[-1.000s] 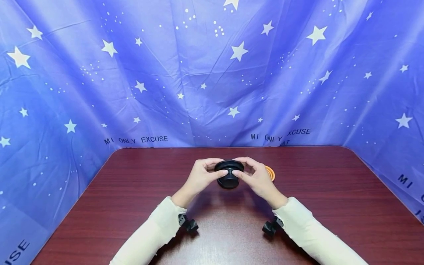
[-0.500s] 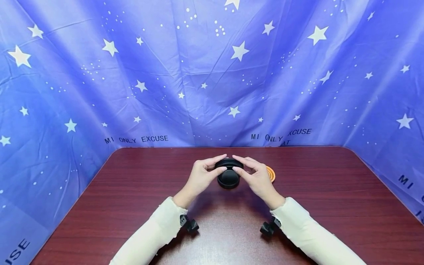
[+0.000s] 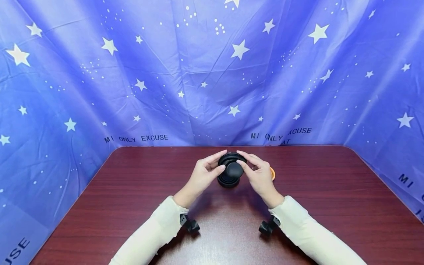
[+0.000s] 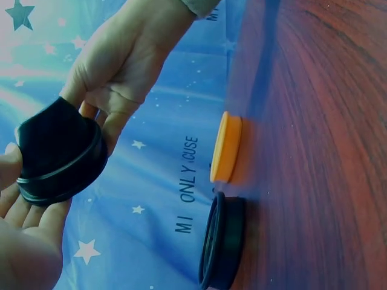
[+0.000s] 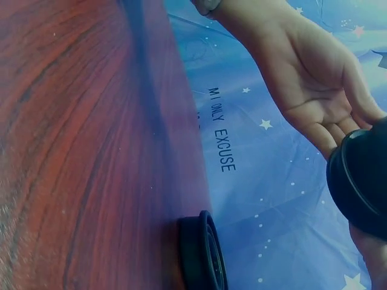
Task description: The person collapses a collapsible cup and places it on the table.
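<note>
Both hands hold a black, rubbery-looking cup-shaped piece (image 3: 234,170) with a wide round rim, raised above the table. Its narrower rounded end tilts toward the head camera. My left hand (image 3: 201,179) grips the left side, thumb in front and fingers at the far rim. On the right side, my right hand (image 3: 262,180) grips it likewise, its thumb at the narrower end. Beneath stands a second round black piece (image 4: 228,241) with a raised rim, on the table and apart from the held one. The left wrist view shows the held piece (image 4: 60,151) from the side.
An orange round ring-like piece (image 4: 226,148) lies on the dark red wooden table (image 3: 132,206), partly hidden behind my right hand in the head view. A blue star-printed curtain (image 3: 205,73) hangs behind the table. Black wrist cameras (image 3: 190,224) hang under both sleeves.
Both hands have risen slightly with the held piece. Its narrower end has moved up and right, uncovering more of the black piece below. The thumbs have spread apart.
</note>
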Tool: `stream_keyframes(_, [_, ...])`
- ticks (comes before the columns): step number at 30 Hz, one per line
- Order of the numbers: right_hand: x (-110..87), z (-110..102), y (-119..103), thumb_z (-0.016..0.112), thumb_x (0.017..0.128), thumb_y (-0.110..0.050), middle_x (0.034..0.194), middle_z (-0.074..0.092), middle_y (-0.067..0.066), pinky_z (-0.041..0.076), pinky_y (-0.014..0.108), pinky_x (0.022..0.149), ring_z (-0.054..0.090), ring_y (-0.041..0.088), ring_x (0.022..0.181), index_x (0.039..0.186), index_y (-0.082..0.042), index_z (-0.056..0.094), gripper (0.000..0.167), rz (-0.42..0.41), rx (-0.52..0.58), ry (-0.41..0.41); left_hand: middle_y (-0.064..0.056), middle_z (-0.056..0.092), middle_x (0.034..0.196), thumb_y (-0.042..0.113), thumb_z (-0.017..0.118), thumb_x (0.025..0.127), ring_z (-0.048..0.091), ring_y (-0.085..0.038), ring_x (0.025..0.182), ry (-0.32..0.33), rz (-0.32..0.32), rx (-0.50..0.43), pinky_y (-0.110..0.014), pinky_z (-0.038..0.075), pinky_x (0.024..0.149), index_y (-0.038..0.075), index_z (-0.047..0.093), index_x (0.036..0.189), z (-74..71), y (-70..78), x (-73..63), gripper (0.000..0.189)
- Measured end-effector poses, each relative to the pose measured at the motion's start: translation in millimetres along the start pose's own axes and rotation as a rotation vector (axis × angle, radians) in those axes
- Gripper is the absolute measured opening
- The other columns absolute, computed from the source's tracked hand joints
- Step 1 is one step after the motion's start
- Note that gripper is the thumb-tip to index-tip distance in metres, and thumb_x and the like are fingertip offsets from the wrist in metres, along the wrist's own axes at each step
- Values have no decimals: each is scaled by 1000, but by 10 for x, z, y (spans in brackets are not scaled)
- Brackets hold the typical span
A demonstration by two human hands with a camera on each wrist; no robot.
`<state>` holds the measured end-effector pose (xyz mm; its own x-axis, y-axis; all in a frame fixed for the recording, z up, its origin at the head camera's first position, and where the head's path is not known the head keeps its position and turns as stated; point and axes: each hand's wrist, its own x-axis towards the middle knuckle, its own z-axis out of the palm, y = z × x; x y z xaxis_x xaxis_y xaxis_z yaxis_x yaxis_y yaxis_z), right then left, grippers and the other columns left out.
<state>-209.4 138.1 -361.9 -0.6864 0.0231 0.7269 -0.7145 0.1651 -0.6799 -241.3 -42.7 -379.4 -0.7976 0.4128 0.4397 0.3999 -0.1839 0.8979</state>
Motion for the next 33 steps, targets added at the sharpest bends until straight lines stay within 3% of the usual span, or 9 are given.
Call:
stream_keyframes(8, [-35,48,11,63,82,12,85,66,15,45,12,65,55,0,78,109,12,64,27,42,-5,19,-28,64,107,-5,60,88,63,-4,91,120,57,108,-17,51,74,-8,56,125,53,17,6,37])
stream_keyframes(12, [-84,39,130,62,87,4,99,67,8,48,13,72,58,2,86,116,5,64,28,172,43,-2,-26,66,104,-7,59,89,61,-1,86,155,78,199,-15,50,71,-9,57,123,73,41,6,35])
stream_keyframes(16, [-101,12,231,63,90,-6,101,67,4,50,16,74,60,4,88,119,-1,64,29,292,67,-48,-25,65,108,-9,57,88,59,-4,85,154,90,272,-16,48,68,-10,58,122,93,180,-16,33])
stream_keyframes(20, [-74,-18,237,67,87,-8,98,67,12,51,18,77,61,7,88,118,-1,63,32,299,77,-161,-23,62,117,-9,58,88,62,-16,101,94,101,311,-23,51,81,-11,58,121,102,308,-39,33])
stream_keyframes(25, [-42,-28,217,68,86,-4,106,66,20,52,19,78,63,6,92,117,3,62,33,296,84,-260,-24,60,120,-8,58,88,58,-30,111,40,109,314,-35,50,90,-12,57,121,101,339,-57,34])
stream_keyframes(29, [-36,-28,203,68,84,-1,102,66,23,52,18,77,62,4,90,112,6,63,30,300,90,-234,-23,59,122,-7,58,88,58,-30,112,41,104,261,-34,49,91,-9,56,124,75,274,-44,35])
stream_keyframes(33, [-35,-33,185,69,82,2,97,68,17,52,18,75,63,5,87,109,9,62,29,310,119,-170,-24,56,126,-6,58,89,54,-30,119,35,96,133,-29,45,97,-7,53,129,27,130,-4,40])
